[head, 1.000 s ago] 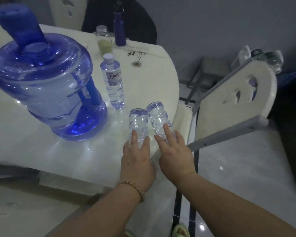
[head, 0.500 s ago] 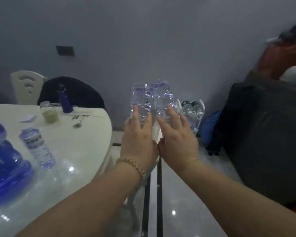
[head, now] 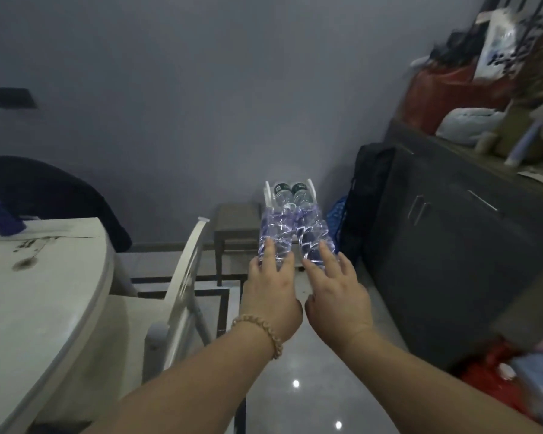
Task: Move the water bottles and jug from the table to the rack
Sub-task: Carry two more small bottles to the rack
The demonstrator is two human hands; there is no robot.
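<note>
Left hand [head: 271, 296]: mine, wrapped round one clear water bottle [head: 275, 242], fingers over the top of it, bottle pointing away from me toward 12 o'clock.
Right hand [head: 336, 296]: same grip on the second bottle [head: 314, 238], just beside the first; the two bottles run side by side, close to touching.
Why paired: one per hand halves the trips, and side by side they line up with the rack's two-wide row.
Rack [head: 267, 195]: white, on the floor by the wall at 12 o'clock, straight past the bottle ends. Two bottles with dark caps [head: 290, 191] already lie in it.
Carried bottles: in the air over the floor, off the table, not yet in the rack.
Table [head: 44, 292]: at 9 o'clock, with a white chair [head: 182, 270] between it and my path.
Jug: not in view.
Dark cabinet [head: 452, 245]: at 3 o'clock, with a black bag [head: 370, 198] near the rack; tight lane, so I judge a straight approach is best.
Next, by my read: lower both bottles in beside the stored pair.
</note>
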